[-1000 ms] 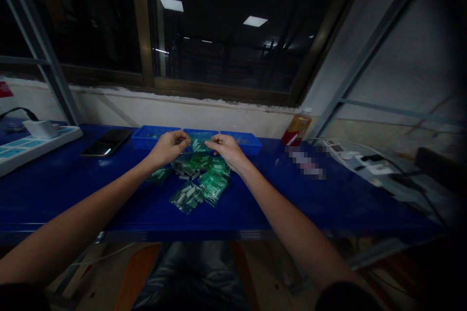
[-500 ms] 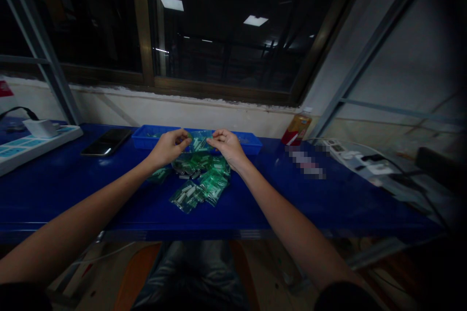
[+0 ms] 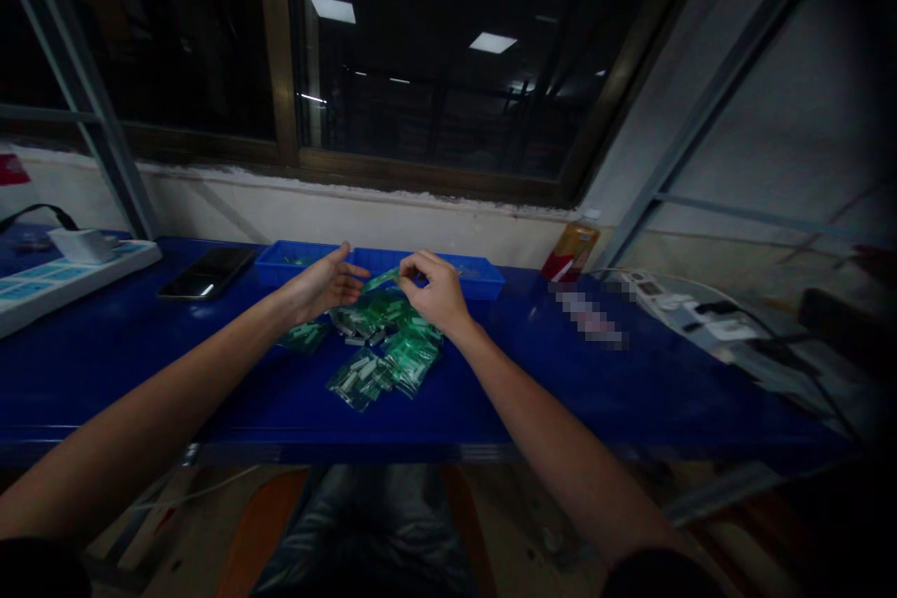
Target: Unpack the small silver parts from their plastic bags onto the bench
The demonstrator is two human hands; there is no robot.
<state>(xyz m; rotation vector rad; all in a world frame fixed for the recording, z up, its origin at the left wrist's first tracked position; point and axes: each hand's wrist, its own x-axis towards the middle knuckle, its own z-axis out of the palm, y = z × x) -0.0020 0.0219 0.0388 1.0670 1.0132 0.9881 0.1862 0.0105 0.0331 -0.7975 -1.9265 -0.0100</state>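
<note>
In the head view, I had my right hand (image 3: 434, 294) closed in a pinch, thumb against fingers, on the end of a thin green packet (image 3: 380, 280). The packet hung tilted over a pile of packets (image 3: 413, 350), in front of the blue trays (image 3: 480, 278). My left hand (image 3: 315, 288) was open, fingers spread and pointing towards the packet's other end; I could not tell whether they touched it.

The pile sat between the trays and the front edge of the bench (image 3: 231, 383), with a strip of smooth, glossy blue surface between it and that edge. Its packets were clear, crinkled green film around small pale, oblong pieces. The trays were shallow, with straight rims, lined up near the wall. Left of them lay a flat black phone (image 3: 206, 274), then a long white power strip (image 3: 77, 273). Well to the right stood a bottle (image 3: 571, 250) with a red and amber body.
</note>
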